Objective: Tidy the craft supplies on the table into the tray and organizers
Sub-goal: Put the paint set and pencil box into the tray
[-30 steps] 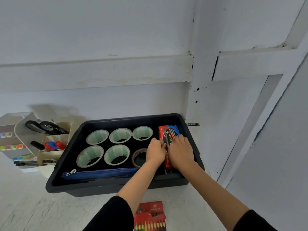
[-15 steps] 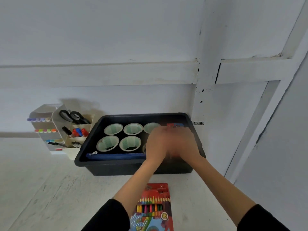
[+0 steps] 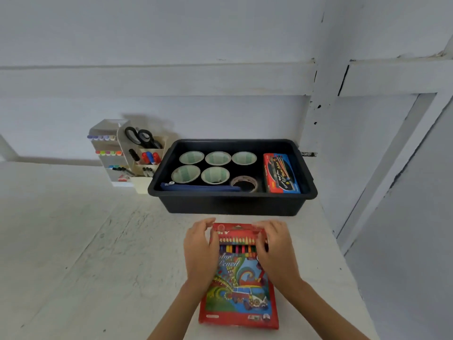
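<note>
Far left, against the wall: a clear tiered marker rack [image 3: 105, 155] stands on the white painted desk [image 3: 85, 253], with rows of coloured caps showing on its tiers. Touching its right side, a cream plastic desk organizer [image 3: 143, 185] holds black-handled scissors [image 3: 141, 138], handles up, in its tallest compartment. Red and blue markers [image 3: 150, 157] sit one step lower.

Just right of that is a black rectangular plastic tray [image 3: 232, 201]. Inside it, left to right:
- five green-and-white tape rolls [image 3: 191, 157] lying flat in two rows
- a blue zip pouch [image 3: 199, 187] on edge along the near wall
- one clear tape roll [image 3: 245, 184] closing the near row
- a red-and-blue flat box of pens [image 3: 282, 174] along the right wall

Near side, in front of the tray and apart from it, a red cardboard box of colour pencils [image 3: 239, 283] lies flat on the desk. The left hand [image 3: 199, 249] lies along its left edge, fingers curled round the far left corner. The right hand [image 3: 277, 251] is at the far right corner, fingers bent over the edge and thumb on the printed face. Both hands are slightly blurred.
</note>
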